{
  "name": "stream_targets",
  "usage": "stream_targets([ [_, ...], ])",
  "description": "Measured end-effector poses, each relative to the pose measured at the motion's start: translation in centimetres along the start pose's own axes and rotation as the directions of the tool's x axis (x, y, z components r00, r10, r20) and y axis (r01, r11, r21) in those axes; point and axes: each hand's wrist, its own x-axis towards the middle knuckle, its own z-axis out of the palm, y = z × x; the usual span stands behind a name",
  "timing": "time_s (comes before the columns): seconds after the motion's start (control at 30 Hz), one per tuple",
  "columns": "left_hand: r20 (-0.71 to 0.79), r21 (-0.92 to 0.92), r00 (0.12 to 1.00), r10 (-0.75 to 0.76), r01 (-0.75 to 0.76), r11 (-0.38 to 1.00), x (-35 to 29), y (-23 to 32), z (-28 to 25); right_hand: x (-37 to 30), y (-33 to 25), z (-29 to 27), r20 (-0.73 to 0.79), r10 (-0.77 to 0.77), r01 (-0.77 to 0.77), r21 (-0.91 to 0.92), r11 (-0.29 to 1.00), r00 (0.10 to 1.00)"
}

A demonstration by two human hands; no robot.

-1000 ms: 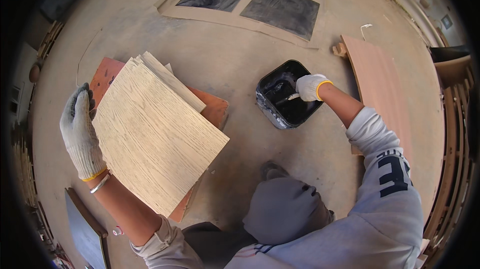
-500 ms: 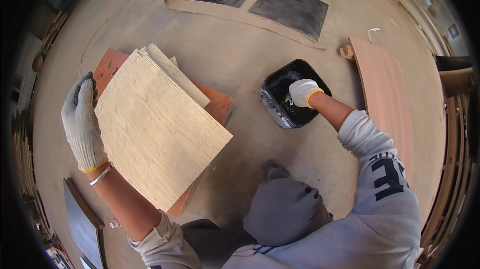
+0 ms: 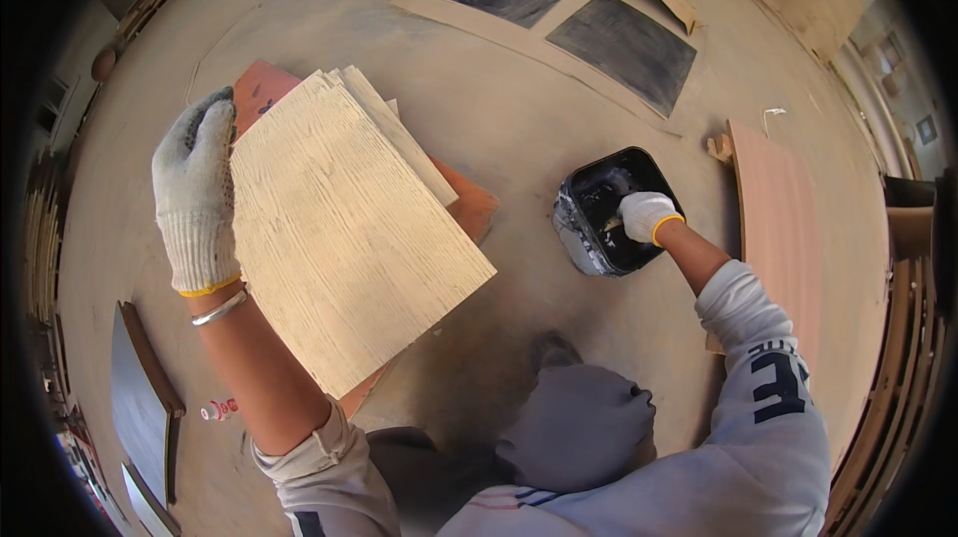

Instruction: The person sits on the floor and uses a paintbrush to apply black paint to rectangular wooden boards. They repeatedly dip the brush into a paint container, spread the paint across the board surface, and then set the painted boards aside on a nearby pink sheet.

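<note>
My left hand, in a white knit glove with grey coating, is raised beside the left edge of a pale wood-grain panel. Its fingers are stretched out, close together; whether it touches the panel I cannot tell. The panel lies on top of other pale boards, over a reddish-brown board. My gloved right hand is closed inside a black square bucket smeared with whitish paint. A small tan end of what looks like a brush sticks out of it; the rest is hidden.
Two dark square panels lie on brown sheeting at the far side. A long pinkish-brown board stands right of the bucket. A grey panel and a small red-and-white bottle are at the lower left. Stacked timber lines the right.
The whole view has shifted, so the scene sits farther right. My right hand has moved slightly toward the bucket's right rim. My left hand has gone a little farther up along the panel.
</note>
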Motion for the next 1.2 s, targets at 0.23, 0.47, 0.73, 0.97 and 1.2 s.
stream_targets([
  [0.23, -0.077, 0.042, 0.997, 0.007, -0.003, 0.999, -0.8, 1.7, -0.6, -3.8, -0.7, -2.4, -0.075, 0.066, -0.067, -0.006, 0.998, 0.995],
  [0.47, -0.148, 0.070, 0.989, 0.014, -0.004, 0.998, -1.0, 1.9, -2.2, -7.2, -1.0, -3.5, -0.098, 0.163, -0.165, -0.016, 0.986, 0.982],
  [0.73, -0.193, 0.020, 0.981, -0.016, 0.020, 1.000, -1.1, 1.8, -4.2, -7.3, -0.7, -3.2, -0.109, 0.154, -0.155, 0.005, 0.988, 0.982],
  [0.97, -0.230, -0.037, 0.973, 0.016, -0.025, 0.999, -0.6, 0.6, -5.3, -8.4, -0.4, -3.8, -0.196, 0.194, -0.187, 0.056, 0.981, 0.961],
  [1.2, -0.233, -0.036, 0.972, 0.041, -0.050, 0.998, -0.3, 0.0, -6.1, -8.9, 0.1, -4.2, -0.073, 0.157, -0.152, 0.067, 0.986, 0.985],
])
